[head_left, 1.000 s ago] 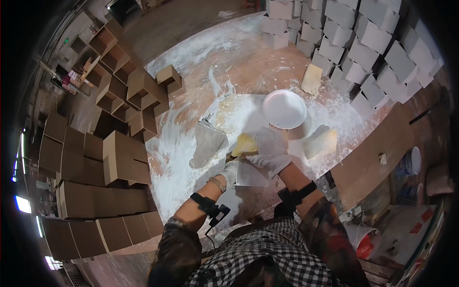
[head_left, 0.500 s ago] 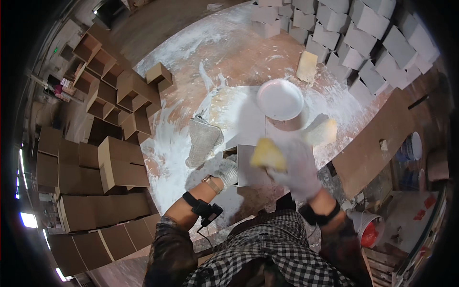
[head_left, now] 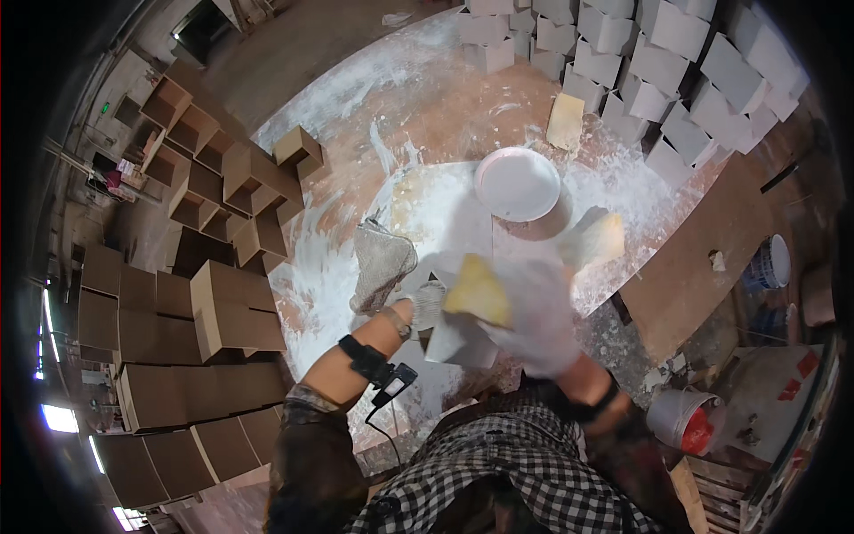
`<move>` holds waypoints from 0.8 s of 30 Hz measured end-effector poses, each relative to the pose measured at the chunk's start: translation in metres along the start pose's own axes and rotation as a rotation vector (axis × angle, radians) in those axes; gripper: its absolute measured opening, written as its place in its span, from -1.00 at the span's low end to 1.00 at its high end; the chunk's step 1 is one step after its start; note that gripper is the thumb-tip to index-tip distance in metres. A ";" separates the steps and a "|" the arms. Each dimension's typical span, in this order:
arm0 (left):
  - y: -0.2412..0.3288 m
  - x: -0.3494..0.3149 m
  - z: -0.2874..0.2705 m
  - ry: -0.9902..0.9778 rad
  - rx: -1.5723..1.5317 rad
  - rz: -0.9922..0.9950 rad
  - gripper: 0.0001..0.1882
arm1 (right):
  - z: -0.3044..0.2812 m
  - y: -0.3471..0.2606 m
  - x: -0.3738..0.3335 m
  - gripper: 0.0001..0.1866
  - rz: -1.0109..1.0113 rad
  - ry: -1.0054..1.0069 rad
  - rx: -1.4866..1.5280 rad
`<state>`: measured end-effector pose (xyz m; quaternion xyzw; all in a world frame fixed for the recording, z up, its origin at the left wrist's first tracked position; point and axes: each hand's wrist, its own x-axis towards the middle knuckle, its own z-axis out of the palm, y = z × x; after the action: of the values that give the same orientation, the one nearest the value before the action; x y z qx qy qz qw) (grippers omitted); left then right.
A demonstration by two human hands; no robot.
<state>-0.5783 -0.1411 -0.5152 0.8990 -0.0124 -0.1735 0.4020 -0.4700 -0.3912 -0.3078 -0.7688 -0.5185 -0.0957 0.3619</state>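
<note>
A small box [head_left: 463, 344] with white-coated faces is tilted on the table in front of me. My left hand [head_left: 427, 305], in a grey knitted glove, grips it at its open left side; some of the fingers are hidden. My right hand [head_left: 540, 320], in a pale glove and smeared by motion, holds a yellow sponge-like pad [head_left: 480, 290] over the top of the box. Beyond the hands stands a round white tub [head_left: 518, 184]. A crumpled grey cloth [head_left: 382, 262] lies just past my left hand.
White smears cover the round table [head_left: 347, 133]. Brown open boxes [head_left: 236, 307] are stacked along the left, and white-coated boxes [head_left: 658, 62] at the far right. Pale yellow pads [head_left: 566, 123] lie near the tub. At right are a cardboard sheet [head_left: 698, 267] and a bucket [head_left: 676, 416].
The box has turned and tilted between my hands. My right hand has moved slightly left with the yellow pad. The view has shifted slightly.
</note>
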 end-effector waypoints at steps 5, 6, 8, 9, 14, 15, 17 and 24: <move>0.002 0.019 0.008 0.151 -0.157 -0.115 -0.68 | 0.048 0.043 0.062 -0.50 0.072 -0.235 -0.055; 0.007 0.025 0.008 0.081 0.005 -0.094 -0.68 | 0.046 0.045 0.061 -0.50 0.154 -0.387 0.002; 0.010 0.037 0.006 -0.072 0.472 -0.017 -0.69 | 0.064 0.051 0.032 -0.54 0.010 -0.197 0.024; 0.011 0.035 0.011 -0.095 0.495 -0.046 -0.70 | 0.073 0.050 0.015 -0.58 -0.144 0.014 0.043; 0.014 0.030 0.022 0.082 -0.255 -0.368 -0.42 | 0.043 -0.017 -0.084 -0.64 -0.098 -0.226 -0.032; 0.013 0.033 0.018 0.092 -0.264 -0.360 -0.41 | 0.030 -0.012 -0.082 -0.63 -0.069 -0.331 0.189; -0.002 0.037 0.020 0.199 -0.301 -0.247 -0.41 | 0.001 -0.007 -0.055 -0.57 -0.046 -0.216 0.432; -0.005 0.035 0.025 0.307 -0.405 -0.160 -0.32 | 0.049 0.028 0.026 -0.51 0.194 -0.331 0.164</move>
<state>-0.5546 -0.1614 -0.5452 0.8142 0.1548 -0.0654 0.5557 -0.4456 -0.3459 -0.3418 -0.7885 -0.5003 0.1097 0.3405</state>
